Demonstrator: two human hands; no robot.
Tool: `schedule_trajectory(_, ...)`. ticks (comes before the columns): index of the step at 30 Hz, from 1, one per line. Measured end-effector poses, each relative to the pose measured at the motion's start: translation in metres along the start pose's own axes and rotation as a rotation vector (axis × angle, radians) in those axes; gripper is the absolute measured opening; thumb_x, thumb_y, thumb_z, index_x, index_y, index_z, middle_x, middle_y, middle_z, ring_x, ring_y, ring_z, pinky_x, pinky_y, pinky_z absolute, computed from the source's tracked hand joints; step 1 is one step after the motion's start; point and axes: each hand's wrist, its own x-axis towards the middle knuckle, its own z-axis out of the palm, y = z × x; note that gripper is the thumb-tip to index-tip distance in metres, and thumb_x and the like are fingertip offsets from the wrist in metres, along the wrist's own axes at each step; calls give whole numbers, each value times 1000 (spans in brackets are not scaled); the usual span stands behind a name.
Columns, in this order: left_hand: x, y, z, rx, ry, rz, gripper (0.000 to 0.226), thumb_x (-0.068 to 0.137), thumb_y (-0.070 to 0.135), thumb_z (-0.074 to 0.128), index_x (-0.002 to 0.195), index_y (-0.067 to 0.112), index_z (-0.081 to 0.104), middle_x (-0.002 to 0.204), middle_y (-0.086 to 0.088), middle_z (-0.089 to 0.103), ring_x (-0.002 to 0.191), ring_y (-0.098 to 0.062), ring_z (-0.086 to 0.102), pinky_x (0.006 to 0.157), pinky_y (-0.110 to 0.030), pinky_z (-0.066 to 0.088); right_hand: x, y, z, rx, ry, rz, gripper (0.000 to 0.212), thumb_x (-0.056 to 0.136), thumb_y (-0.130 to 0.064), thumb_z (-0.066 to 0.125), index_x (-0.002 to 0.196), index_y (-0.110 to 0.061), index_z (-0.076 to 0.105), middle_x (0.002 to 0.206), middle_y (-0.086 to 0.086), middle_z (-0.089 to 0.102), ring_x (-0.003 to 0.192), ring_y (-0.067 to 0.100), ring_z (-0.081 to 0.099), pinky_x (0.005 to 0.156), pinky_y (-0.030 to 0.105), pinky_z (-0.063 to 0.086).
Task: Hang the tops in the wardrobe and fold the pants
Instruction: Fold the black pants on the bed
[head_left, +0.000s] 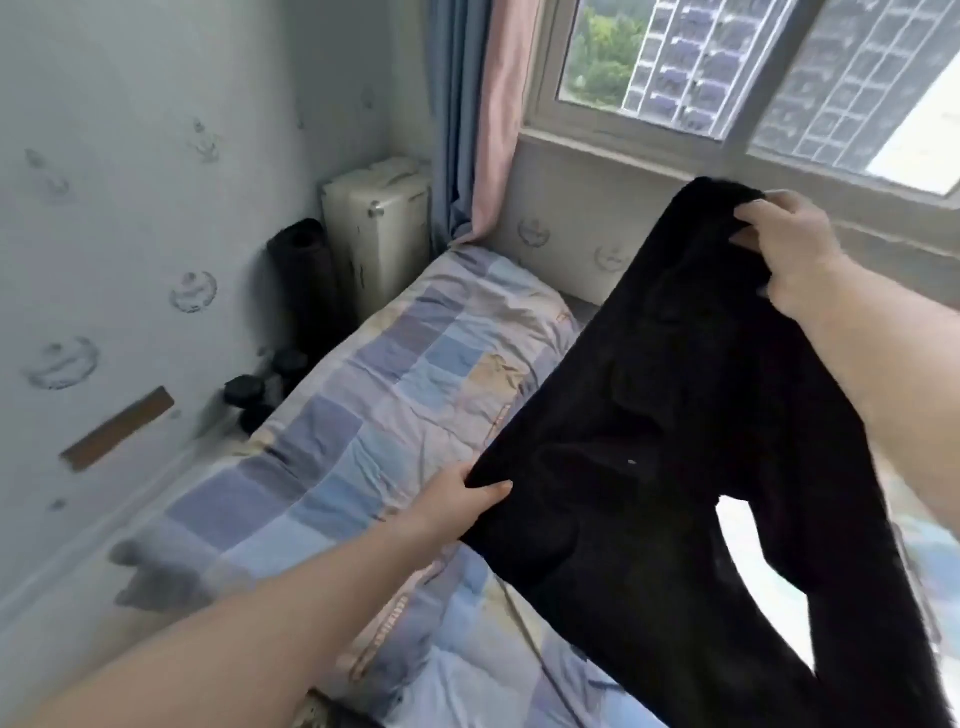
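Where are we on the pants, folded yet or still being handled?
Nothing looks finished: no folded clothes lie on the checked bedspread. In hand: the black pants are held up over the bed, unfolded, legs hanging apart; the left hand and right hand each grip the waist end. Left: folding them. No tops or wardrobe are in view.

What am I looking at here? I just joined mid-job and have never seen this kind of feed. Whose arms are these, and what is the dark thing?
There is no machine: a person wears one camera on the head, looking forward and down, so the arms are their own. The left hand and right hand each grip the waist end of black pants, held up in the air with both legs hanging. Below lies a bed with a blue patchwork quilt. Beyond it are a window and curtains.
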Motion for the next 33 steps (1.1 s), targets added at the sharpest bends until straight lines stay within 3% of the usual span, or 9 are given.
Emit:
schedule_trajectory(4,39,-66,-109,11,207,-177,25,88,25,67,112,20,65,106,1,70,98,-18,66,89,-37,54,17,66,157,-17,-128,131,8,83,-26,53,84,-33,56,79,-8,60,76,9,60,70,28,46)
schedule_trajectory(8,83,-117,-220,111,357,-314,2,87,29,66,89,29,65,94,6,69,84,-11,65,74,-27,53,26,133,302,-34,-219,242,6,84,-25,52,82,-30,55,74,-5,57,70,12,56,64,25,41)
schedule_trajectory(14,127,-186,-359,164,497,-538,12,87,25,67,92,14,67,99,-11,69,87,-28,65,76,-37,55,15,211,477,-106,-409,281,10,91,-34,52,81,-31,51,79,-6,59,80,12,59,62,27,39)
schedule_trajectory(18,146,-238,-424,169,554,-637,11,86,27,68,89,17,66,90,-2,70,78,-18,64,61,-27,49,3,248,587,-146,-554,280,8,91,-35,48,83,-34,50,86,-7,59,82,11,58,57,23,36)
schedule_trajectory(23,162,-282,-450,191,577,-685,14,85,27,69,93,15,67,90,-2,70,82,-20,65,66,-29,50,-6,274,663,-154,-622,294,6,90,-32,49,86,-31,53,90,-8,60,89,14,58,72,28,44)
schedule_trajectory(25,167,-296,-454,241,568,-717,19,86,28,68,95,12,66,93,-4,69,86,-24,65,74,-33,52,-13,287,679,-137,-658,317,14,90,-29,49,102,-31,56,92,-9,59,90,13,57,78,28,45)
schedule_trajectory(28,173,-308,-460,463,563,-757,22,87,29,66,97,10,62,108,-7,68,97,-27,63,82,-34,47,-28,300,684,-92,-695,375,43,93,-28,52,135,-29,45,105,-15,53,96,8,53,90,26,42)
schedule_trajectory(31,177,-312,-461,645,611,-738,43,85,26,69,123,13,55,127,-12,58,113,-30,56,92,-35,43,-42,318,669,-80,-724,454,46,94,-27,54,138,-24,43,127,-5,55,111,11,53,102,29,39)
schedule_trajectory(33,181,-311,-452,765,633,-641,45,85,24,68,127,15,54,127,-13,54,115,-31,52,94,-37,41,-51,333,649,-112,-741,479,43,94,-28,54,136,-25,47,134,-3,53,121,13,50,109,34,36)
